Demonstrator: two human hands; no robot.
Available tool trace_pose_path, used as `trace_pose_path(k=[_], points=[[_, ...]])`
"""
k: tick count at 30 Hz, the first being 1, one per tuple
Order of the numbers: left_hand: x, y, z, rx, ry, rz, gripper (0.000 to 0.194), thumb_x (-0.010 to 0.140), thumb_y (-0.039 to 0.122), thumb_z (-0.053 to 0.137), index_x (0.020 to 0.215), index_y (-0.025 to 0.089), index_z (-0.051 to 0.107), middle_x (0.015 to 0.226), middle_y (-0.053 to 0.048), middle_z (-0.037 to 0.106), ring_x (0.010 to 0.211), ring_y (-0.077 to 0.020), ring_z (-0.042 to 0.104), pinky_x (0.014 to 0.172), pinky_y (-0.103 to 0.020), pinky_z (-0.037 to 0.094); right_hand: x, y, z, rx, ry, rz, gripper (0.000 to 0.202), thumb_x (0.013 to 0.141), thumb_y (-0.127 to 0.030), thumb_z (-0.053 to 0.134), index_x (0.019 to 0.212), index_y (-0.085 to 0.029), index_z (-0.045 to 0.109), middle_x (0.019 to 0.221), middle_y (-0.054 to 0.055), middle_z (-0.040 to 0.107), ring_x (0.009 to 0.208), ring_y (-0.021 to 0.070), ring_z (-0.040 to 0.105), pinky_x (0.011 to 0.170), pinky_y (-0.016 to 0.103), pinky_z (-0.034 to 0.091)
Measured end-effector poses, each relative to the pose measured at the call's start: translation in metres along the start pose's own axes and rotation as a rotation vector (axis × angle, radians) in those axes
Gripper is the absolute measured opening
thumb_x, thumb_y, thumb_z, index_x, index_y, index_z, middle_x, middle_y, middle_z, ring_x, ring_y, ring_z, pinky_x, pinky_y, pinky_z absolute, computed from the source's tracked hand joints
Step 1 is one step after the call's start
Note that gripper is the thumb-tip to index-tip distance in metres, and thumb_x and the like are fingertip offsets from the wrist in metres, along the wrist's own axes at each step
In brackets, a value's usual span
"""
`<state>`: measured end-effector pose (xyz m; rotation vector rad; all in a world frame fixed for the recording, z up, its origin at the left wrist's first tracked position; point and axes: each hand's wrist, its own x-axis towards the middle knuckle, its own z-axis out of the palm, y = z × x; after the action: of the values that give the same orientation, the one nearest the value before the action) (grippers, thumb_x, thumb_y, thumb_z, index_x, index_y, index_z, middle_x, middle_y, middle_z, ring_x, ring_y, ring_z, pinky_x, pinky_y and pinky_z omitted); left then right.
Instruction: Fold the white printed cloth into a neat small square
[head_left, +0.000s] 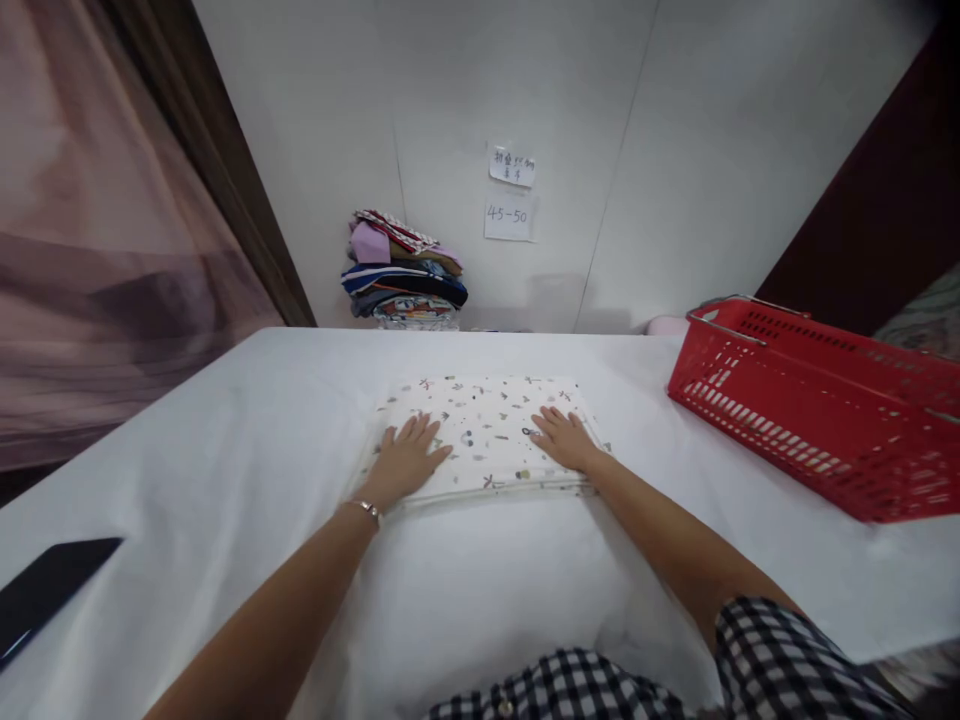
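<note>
Pressing down, our left hand [407, 463] and right hand [564, 440] lie flat on the folded cloth [491, 430], fingers spread wide and loose. The cloth is on the white table [225, 450]. On our right sits a red basket [810, 400]; its inside is hard to see. Clothes [405, 275] are piled past the far edge.

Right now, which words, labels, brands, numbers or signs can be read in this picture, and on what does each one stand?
"45-50": lower white paper on the wall.
Upper white paper: two rows of handwritten characters, too blurred to read surely.
Patterned cloth: small printed figures, no readable text.
</note>
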<state>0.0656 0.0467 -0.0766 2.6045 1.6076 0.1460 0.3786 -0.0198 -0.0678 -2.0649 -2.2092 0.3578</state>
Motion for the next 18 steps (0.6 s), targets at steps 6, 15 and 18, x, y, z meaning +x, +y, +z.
trace_pose_path(k=[6, 15, 18], points=[[-0.004, -0.002, -0.002, -0.074, -0.029, -0.037, 0.059, 0.089, 0.054, 0.030, 0.139, 0.025, 0.037, 0.151, -0.005, 0.025, 0.140, -0.0254, 0.018, 0.111, -0.051, 0.013, -0.024, 0.028, -0.012, 0.290, 0.333, 0.189, 0.055, 0.093, -0.046, 0.021, 0.135, -0.020, 0.045, 0.140, 0.007, 0.045, 0.132, 0.0212, 0.035, 0.107, 0.037, 0.029], [-0.035, 0.091, -0.005, -0.231, 0.148, 0.296, 0.047, 0.088, 0.051, 0.042, 0.123, 0.022, 0.055, 0.133, -0.006, 0.052, 0.126, -0.0237, 0.041, 0.111, -0.044, 0.021, -0.094, 0.088, -0.006, 0.530, 0.372, 0.528, 0.035, 0.082, -0.045, 0.045, 0.083, -0.017, 0.066, 0.077, 0.005, 0.068, 0.066, 0.0157, 0.061, 0.058, 0.025, 0.044], [-0.045, 0.109, 0.005, -0.220, 0.176, 0.431, 0.038, 0.088, 0.042, 0.046, 0.118, 0.023, 0.059, 0.121, -0.007, 0.059, 0.113, -0.0233, 0.050, 0.101, -0.041, 0.035, -0.104, 0.088, -0.005, 0.543, 0.272, 0.535, 0.032, 0.079, -0.044, 0.051, 0.063, -0.018, 0.060, 0.057, 0.003, 0.062, 0.050, 0.0130, 0.054, 0.050, 0.024, 0.040]])
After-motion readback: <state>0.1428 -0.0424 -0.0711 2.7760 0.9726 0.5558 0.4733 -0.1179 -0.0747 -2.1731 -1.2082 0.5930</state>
